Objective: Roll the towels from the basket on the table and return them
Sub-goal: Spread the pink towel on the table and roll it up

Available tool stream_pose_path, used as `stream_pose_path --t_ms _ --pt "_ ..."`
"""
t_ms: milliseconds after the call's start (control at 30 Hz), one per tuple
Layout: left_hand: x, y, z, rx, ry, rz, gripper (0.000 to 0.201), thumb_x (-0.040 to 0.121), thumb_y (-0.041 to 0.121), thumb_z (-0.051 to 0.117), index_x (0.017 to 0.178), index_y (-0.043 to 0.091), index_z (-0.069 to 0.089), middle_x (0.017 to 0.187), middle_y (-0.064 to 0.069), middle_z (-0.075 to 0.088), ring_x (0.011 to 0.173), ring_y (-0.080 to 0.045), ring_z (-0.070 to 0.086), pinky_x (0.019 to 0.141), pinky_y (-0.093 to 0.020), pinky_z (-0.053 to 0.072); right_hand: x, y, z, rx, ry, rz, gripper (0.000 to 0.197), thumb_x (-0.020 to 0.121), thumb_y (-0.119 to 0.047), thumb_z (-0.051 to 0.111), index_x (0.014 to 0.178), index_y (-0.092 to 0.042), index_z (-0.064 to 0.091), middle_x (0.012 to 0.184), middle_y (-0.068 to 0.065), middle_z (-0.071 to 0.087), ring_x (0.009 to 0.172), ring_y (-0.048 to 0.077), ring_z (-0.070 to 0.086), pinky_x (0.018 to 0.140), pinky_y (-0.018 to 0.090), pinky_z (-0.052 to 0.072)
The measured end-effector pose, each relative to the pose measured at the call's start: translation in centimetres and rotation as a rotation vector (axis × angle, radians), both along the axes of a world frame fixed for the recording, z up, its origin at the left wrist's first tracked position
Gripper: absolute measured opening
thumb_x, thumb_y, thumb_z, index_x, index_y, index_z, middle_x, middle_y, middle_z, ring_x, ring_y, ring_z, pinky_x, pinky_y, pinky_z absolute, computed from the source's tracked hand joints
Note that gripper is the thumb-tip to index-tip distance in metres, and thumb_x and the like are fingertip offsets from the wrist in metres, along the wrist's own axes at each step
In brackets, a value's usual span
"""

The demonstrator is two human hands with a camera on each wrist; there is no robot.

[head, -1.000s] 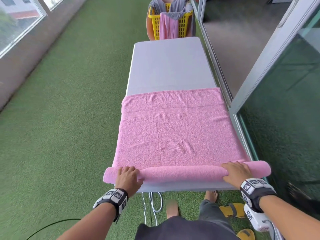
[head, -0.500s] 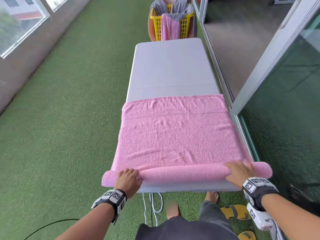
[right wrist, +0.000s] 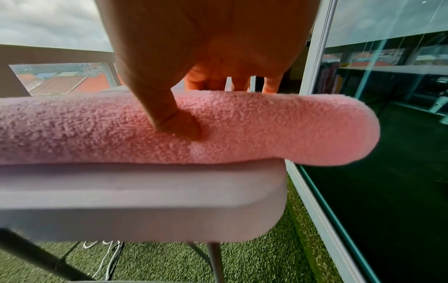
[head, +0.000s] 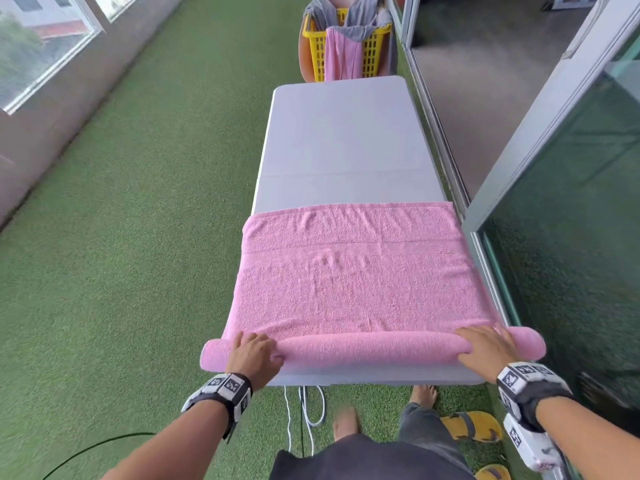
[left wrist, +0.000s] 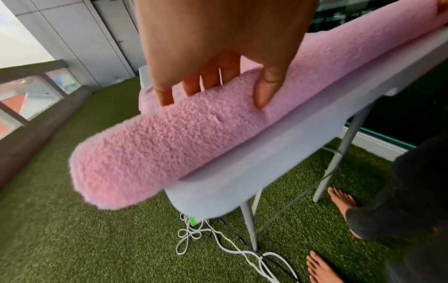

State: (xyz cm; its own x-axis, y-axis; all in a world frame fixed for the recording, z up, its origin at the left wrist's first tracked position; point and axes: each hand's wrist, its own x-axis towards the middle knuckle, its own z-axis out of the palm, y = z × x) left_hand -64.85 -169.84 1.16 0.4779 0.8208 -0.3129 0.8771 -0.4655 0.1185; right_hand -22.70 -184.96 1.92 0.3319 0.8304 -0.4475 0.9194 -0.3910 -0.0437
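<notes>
Left hand (head: 252, 355) lies over the rolled end of the pink towel (head: 356, 289), grip folded around the roll, thumb on its near side. Roll sits along near edge of the bench (head: 343, 140), both ends overhanging; rest of towel lies flat. Right hand (head: 486, 348) holds the roll likewise. Yellow basket (head: 315, 46) stands beyond bench's far end.

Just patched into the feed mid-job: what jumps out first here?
A pink towel covers the near end of the white table, its near edge rolled into a tube. The left hand and right hand grip that roll. A yellow basket with more towels sits beyond the far end.
</notes>
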Motion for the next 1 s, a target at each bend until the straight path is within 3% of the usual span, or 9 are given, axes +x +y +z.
stream_pose_path --t_ms 167,300,433,500,567,700,767,867,1000 --pt "-0.4 0.7 -1.2 0.052 -0.118 0.039 0.069 0.093 0.053 0.013 0.15 0.015 0.024 0.151 -0.001 0.022 0.142 -0.021 0.023 0.117 -0.042 0.01 2.9 0.1 0.2 0.084 0.051 -0.098 0.061 0.095 -0.056 0.039 0.149 -0.03 0.028 0.154 -0.012 0.029 0.143 0.014 0.026 0.116 0.048 0.014" --pt "-1.3 -1.7 -2.7 -0.015 -0.038 -0.055 0.077 0.071 0.038 0.077 0.138 0.013 0.048 0.142 -0.006 0.046 0.132 -0.025 0.044 0.109 -0.05 0.031 2.6 -1.9 -0.5 -0.002 0.03 0.021 0.069 0.082 -0.039 0.063 0.144 -0.036 0.033 0.148 -0.016 0.037 0.138 0.008 0.031 0.117 0.044 0.02" --pt "-0.4 -1.6 -1.5 0.067 -0.053 -0.049 0.042 0.064 0.021 0.08 0.102 0.018 0.064 0.1 0.002 0.068 0.094 -0.019 0.063 0.09 -0.051 0.051 2.0 -1.1 0.6 -0.079 -0.069 0.024 0.05 0.083 -0.036 0.058 0.131 -0.039 0.046 0.135 -0.019 0.048 0.127 0.008 0.04 0.114 0.039 0.019" --pt "0.2 -0.3 -0.8 0.133 -0.049 -0.041 0.025 0.084 0.023 0.062 0.109 0.02 0.063 0.107 0.003 0.067 0.103 -0.017 0.059 0.104 -0.052 0.039 2.3 0.2 1.2 -0.074 -0.086 0.015 0.043 0.087 -0.037 0.052 0.129 -0.038 0.049 0.135 -0.018 0.05 0.127 0.009 0.041 0.114 0.043 0.017" --pt "0.8 0.9 -0.4 0.15 -0.062 0.01 0.04 0.095 0.013 0.041 0.134 0.017 0.049 0.135 -0.002 0.055 0.128 -0.021 0.046 0.117 -0.049 0.016 2.6 1.4 1.9 0.021 -0.04 -0.032 0.046 0.094 -0.033 0.045 0.14 -0.035 0.041 0.147 -0.015 0.04 0.136 0.01 0.036 0.118 0.048 0.013" --pt "0.6 1.2 -0.9 0.008 -0.042 0.1 0.054 0.103 0.033 0.025 0.152 0.016 0.009 0.156 0.002 0.005 0.146 -0.018 0.002 0.115 -0.042 -0.01 1.5 1.8 1.8 0.008 0.113 0.014 0.062 0.095 -0.05 0.047 0.149 -0.031 0.023 0.152 -0.017 0.026 0.144 0.011 0.024 0.117 0.049 0.014" --pt "-0.1 0.1 -1.6 -0.024 -0.002 0.055 0.065 0.097 0.044 0.044 0.151 0.018 0.018 0.155 0.005 0.017 0.146 -0.017 0.012 0.116 -0.041 -0.007 0.9 0.7 1.0 -0.036 0.092 0.059 0.072 0.087 -0.047 0.06 0.148 -0.033 0.024 0.152 -0.015 0.029 0.142 0.01 0.027 0.117 0.046 0.015" --pt "-0.6 -1.1 -1.7 0.034 -0.031 0.011 0.044 0.09 0.033 0.058 0.132 0.019 0.051 0.133 0.004 0.056 0.126 -0.015 0.045 0.118 -0.037 0.012 1.0 -0.6 0.2 -0.086 0.019 0.083 0.059 0.081 -0.031 0.064 0.133 -0.041 0.037 0.139 -0.018 0.044 0.13 0.008 0.038 0.117 0.045 0.019" --pt "-0.6 -0.3 -0.8 0.071 -0.057 -0.01 0.043 0.096 0.025 0.025 0.123 0.014 0.056 0.125 -0.002 0.06 0.117 -0.018 0.051 0.116 -0.045 0.024 1.6 1.0 0.9 -0.128 0.047 0.047 0.053 0.09 -0.028 0.053 0.139 -0.04 0.038 0.145 -0.017 0.042 0.137 0.009 0.036 0.117 0.054 0.007"
